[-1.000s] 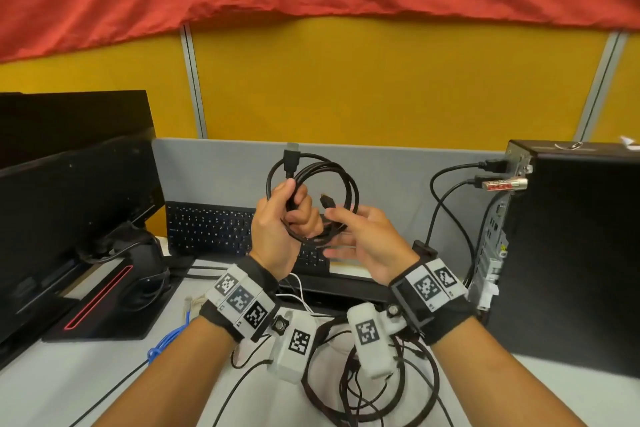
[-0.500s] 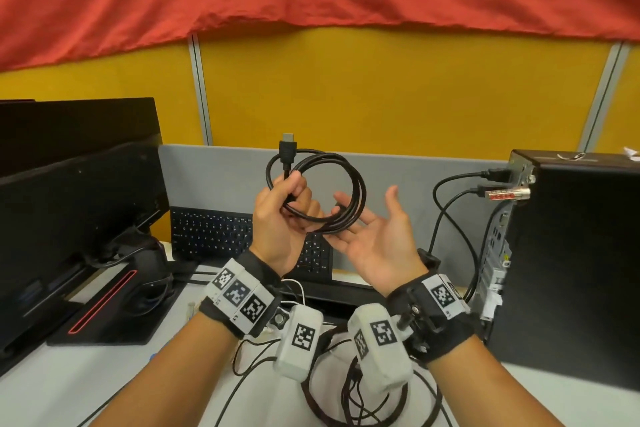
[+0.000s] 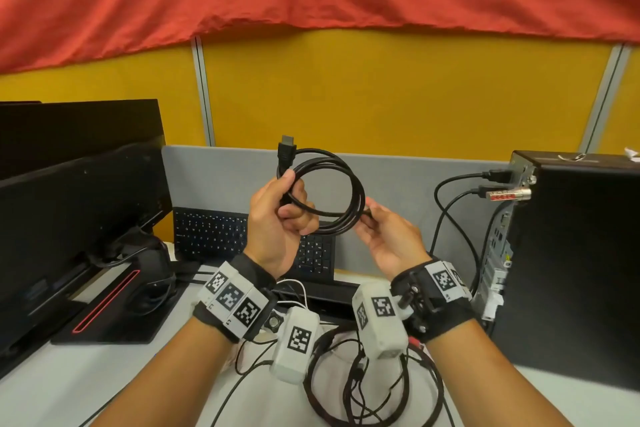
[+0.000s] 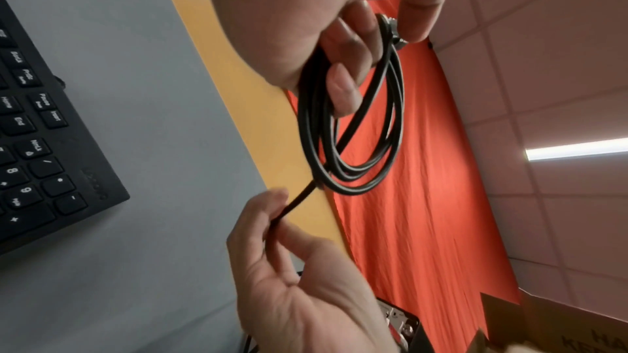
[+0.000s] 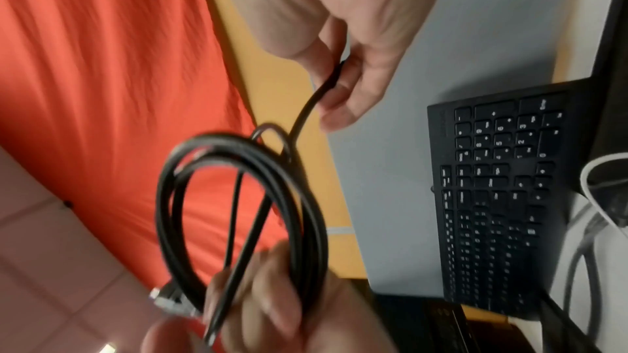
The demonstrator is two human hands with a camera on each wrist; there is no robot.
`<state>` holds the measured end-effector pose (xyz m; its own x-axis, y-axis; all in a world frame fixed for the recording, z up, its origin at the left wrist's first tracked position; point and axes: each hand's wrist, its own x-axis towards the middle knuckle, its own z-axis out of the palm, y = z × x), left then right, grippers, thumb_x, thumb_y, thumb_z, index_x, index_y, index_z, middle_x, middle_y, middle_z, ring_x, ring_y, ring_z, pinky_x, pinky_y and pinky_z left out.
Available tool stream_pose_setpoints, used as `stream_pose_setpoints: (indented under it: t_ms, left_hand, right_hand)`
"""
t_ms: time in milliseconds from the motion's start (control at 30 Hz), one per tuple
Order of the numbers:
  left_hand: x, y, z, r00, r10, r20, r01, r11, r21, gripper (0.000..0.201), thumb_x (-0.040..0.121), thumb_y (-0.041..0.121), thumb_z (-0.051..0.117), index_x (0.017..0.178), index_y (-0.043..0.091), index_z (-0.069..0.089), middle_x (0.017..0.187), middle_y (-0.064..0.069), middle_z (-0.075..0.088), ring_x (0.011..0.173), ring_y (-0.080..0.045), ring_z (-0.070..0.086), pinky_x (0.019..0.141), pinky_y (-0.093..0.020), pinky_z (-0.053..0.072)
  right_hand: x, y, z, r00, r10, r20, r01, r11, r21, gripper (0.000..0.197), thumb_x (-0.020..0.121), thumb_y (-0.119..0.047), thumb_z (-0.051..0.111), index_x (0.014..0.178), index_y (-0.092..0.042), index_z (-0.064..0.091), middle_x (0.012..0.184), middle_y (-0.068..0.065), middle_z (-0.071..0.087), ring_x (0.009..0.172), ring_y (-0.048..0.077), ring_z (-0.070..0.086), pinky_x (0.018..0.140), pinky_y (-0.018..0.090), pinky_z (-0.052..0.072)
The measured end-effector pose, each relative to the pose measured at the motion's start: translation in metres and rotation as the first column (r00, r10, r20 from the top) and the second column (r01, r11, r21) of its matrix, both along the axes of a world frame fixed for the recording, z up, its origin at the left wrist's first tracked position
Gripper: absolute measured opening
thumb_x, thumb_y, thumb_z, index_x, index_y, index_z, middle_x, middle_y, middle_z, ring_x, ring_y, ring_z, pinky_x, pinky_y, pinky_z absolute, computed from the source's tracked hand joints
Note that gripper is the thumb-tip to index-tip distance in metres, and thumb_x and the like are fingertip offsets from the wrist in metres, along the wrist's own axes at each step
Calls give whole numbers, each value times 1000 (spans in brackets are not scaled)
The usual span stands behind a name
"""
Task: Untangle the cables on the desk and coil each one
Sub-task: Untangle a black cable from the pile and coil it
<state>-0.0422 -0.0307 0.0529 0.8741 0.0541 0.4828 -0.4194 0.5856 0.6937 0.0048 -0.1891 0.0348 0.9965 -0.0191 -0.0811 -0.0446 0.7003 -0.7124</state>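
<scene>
The left hand [image 3: 277,218] grips the black cable [image 3: 341,191] coil; the right hand [image 3: 391,239] fingers pinch its loose end, just right

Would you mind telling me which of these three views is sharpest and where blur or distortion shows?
Head view: sharpest, evenly lit, wide-angle bending at the edges; the black cable coil in the left hand is crisp. Left wrist view: mostly sharp, slight smear on the right hand; a bright ceiling light glares. Right wrist view: motion blur softens the coil and the keyboard.
</scene>
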Motion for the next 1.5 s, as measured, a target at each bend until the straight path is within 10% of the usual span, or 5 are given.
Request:
stream_pose_setpoints:
  t_ms: [567,900,1100,1300,1500]
  left_hand:
    - [7,-16,-20,980,195,-51,-186,973,138,30,101,26,50,74,14,45,47,8,29,41,-10,32,48,-26,35]
    - [4,11,-28,919,-306,-248,348,926,146,32,96,37,53,85,6,52,81,-15,45,83,-33,49,92,-45,49]
    - [1,30,-32,778,-527,-341,620,730,288,51,93,46,62,94,-5,58,114,-29,48,120,-46,44,116,-57,29]
    - [3,34,-28,780,-433,-451,598,729,334,38,98,31,53,104,-6,62,86,-15,64,88,-31,67,111,-55,41]
    - [-4,27,-26,830,-343,-440,504,801,325,21,101,17,47,88,6,59,63,2,42,59,-13,49,83,-36,54]
  right_hand:
    - [-11,26,-4,907,33,421,193,854,-484,15,100,-23,62,100,-8,66,74,-3,61,72,25,64,75,51,58]
    - [-3,3,0,743,123,657,530,490,-692,22,105,-11,47,104,-12,70,59,-20,57,54,23,55,55,55,56]
    - [-5,-17,11,608,513,606,559,266,-786,20,102,-3,51,103,-7,71,69,-15,57,57,4,54,58,18,41]
    - [-8,-12,12,551,779,300,556,-74,-828,19,101,-7,49,96,-11,67,91,2,69,83,15,63,77,32,49]
    - [-2,-18,5,548,727,412,430,177,-885,26,96,-18,64,122,-19,71,105,-10,73,97,5,66,84,19,51]
